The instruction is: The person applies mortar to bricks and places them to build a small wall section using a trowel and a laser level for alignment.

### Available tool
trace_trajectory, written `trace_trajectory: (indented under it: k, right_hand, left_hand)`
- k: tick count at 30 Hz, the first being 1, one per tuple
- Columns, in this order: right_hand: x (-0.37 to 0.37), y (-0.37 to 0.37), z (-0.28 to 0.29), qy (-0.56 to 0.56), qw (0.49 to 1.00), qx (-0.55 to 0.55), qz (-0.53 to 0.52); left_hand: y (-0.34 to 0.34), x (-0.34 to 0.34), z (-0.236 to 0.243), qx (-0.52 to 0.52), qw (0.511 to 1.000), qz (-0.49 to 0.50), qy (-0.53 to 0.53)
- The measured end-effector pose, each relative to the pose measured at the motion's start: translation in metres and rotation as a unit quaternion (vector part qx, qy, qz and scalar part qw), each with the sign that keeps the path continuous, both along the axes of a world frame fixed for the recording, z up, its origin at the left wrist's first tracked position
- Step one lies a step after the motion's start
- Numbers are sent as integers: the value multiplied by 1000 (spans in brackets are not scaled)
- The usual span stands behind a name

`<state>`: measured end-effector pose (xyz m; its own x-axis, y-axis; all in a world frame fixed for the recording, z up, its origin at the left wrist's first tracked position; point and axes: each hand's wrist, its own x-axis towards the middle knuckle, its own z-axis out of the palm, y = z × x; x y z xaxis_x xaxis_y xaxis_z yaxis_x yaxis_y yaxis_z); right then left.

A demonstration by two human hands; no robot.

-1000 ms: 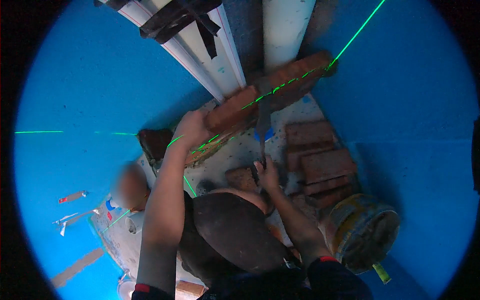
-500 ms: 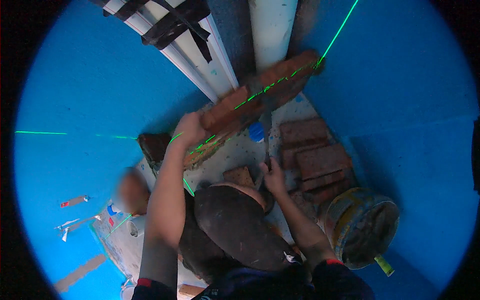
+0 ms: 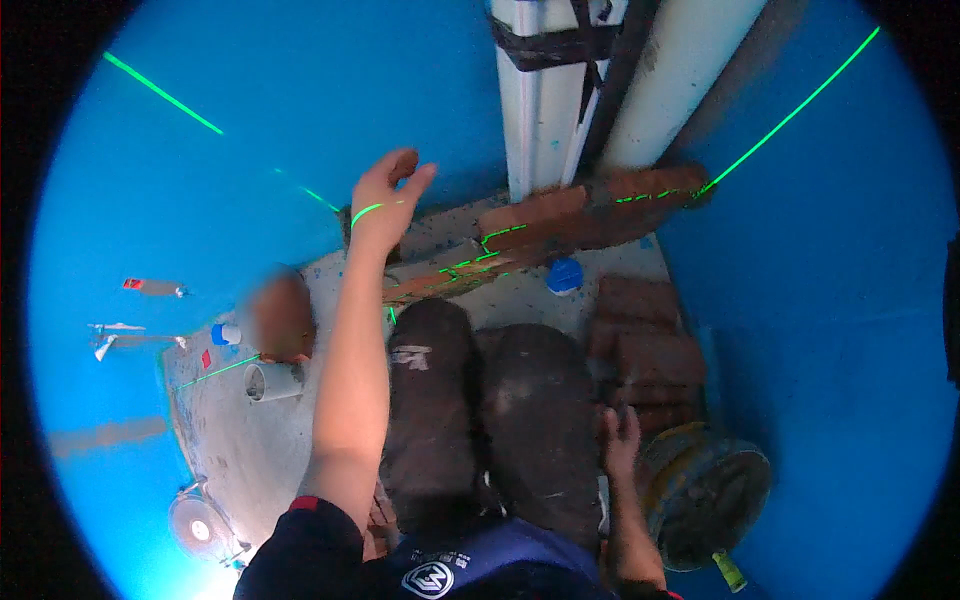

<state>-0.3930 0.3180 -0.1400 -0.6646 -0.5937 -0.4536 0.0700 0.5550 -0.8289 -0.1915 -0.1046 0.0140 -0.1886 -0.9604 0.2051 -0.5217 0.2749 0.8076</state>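
l. hand (image 3: 390, 205): released, fingers parted, nr l. end of brick row (image 3: 535, 212)
brick row: mostly r. of l. hand; red-brn, rough, grn line (image 3: 505, 232) across pt
r. hand (image 3: 621, 450): can't tell grip; beside brick stack (image 3: 660, 358)

Extends left forearm (image 3: 355, 370) well forward from the trunk, only slightly bent at the elbow. Bears left hand (image 3: 385, 195) at the far end, tilted rightward at the wrist (image 3: 375, 238), with thumb (image 3: 420, 181) spread from bent fingers (image 3: 402, 162) across a visible gap. Rests right forearm (image 3: 632, 515) much lower and closer to the body, just beside the right thigh (image 3: 540, 430). Points right hand (image 3: 620, 443) forward, dim and slightly blurred, too indistinct to judge for grip. Bends both knees side by side between the arms.
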Motion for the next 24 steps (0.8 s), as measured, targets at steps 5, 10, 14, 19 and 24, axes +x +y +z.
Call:
trace_trajectory:
  k: [5,10,14,19,24]
  right_hand:
    - [-20,62,42,-12,995,-14,-102]
    - [-20,95,110,130,964,7,-232]
    - [-24,145,170,117,971,32,-206]
    - [-10,215,217,99,955,-39,-278]
    - [14,274,210,63,928,78,-358]
  left_hand:
    - [98,38,-24,23,1000,8,-2]
    - [177,30,-77,188,981,-15,-47]
    - [199,14,-89,181,982,-47,-11]
    - [164,-76,-24,39,986,-165,10]
    - [168,-219,-10,52,914,-377,-143]
